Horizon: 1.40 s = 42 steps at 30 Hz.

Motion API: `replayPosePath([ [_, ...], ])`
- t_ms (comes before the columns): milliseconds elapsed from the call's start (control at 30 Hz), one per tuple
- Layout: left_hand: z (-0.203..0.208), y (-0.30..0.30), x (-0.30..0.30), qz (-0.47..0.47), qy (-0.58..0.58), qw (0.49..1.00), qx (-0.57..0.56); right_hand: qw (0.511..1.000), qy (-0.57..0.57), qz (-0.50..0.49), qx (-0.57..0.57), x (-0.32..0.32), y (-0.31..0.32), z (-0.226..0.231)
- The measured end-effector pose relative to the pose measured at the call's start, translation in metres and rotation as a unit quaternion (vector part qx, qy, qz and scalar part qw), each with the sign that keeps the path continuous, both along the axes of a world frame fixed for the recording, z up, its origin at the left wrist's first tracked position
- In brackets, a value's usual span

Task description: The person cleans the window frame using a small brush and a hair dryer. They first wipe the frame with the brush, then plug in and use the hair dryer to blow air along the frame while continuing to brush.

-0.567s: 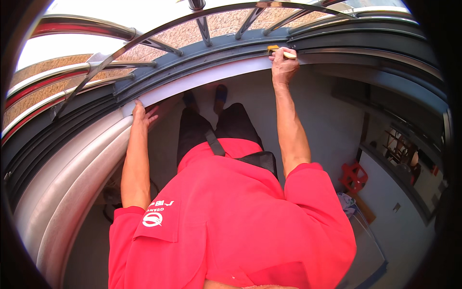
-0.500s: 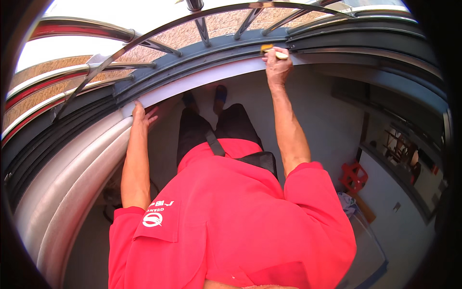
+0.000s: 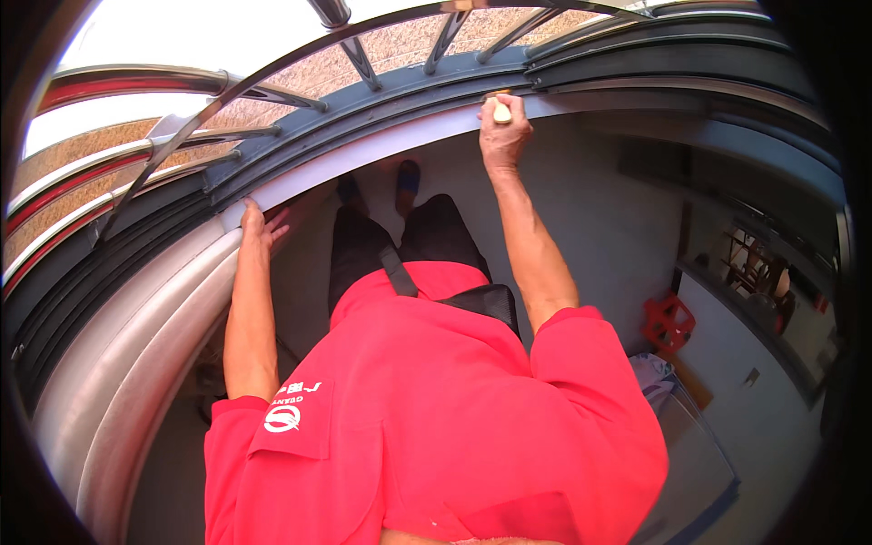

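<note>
My right hand (image 3: 507,141) is wrapped around a small brush with a pale handle (image 3: 501,113). Its yellowish-brown head lies at the dark grey window track (image 3: 391,111), near the right end of the opening, and is mostly hidden by my fingers. My left hand (image 3: 261,225) rests at the left end of the white sill (image 3: 363,155), beside the pale curtain. The thumb is on the sill's edge and the fingers are spread, holding nothing.
Shiny metal bars (image 3: 359,64) stand outside the window. A bunched pale curtain (image 3: 154,350) hangs at the left, and dark sliding frames (image 3: 672,59) close off the right. A red plastic stool (image 3: 668,322) sits on the floor at the right, near a blue-edged clear sheet (image 3: 695,454).
My right hand has turned, and the brush handle now points back toward me. Its head lies lower against the track. My left hand stays on the sill; the whole view has shifted slightly.
</note>
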State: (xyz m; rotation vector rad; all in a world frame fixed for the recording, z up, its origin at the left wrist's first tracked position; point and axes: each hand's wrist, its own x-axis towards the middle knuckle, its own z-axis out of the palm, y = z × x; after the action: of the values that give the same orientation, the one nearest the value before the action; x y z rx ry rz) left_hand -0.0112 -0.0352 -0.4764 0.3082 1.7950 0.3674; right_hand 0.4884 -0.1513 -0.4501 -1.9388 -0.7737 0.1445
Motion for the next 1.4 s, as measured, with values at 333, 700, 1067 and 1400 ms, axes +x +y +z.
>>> replayPosePath([
  [333, -0.009, -0.004, -0.017, 0.004, -0.031, 0.999, -0.009, 0.973, 0.222, 0.033, 0.058, 0.006, -0.002, 0.056],
  [700, -0.007, -0.004, -0.015, -0.010, -0.030, 0.999, 0.006, 0.904, 0.362, 0.226, -0.026, -0.053, 0.046, 0.058],
  [1067, 0.001, -0.003, -0.002, -0.006, -0.012, 1.000, 0.002, 0.964, 0.236, -0.095, 0.084, 0.034, -0.040, 0.033],
  [1400, 0.002, -0.004, -0.011, -0.019, -0.030, 0.999, -0.006, 0.942, 0.300, 0.078, 0.130, -0.042, -0.015, 0.055],
])
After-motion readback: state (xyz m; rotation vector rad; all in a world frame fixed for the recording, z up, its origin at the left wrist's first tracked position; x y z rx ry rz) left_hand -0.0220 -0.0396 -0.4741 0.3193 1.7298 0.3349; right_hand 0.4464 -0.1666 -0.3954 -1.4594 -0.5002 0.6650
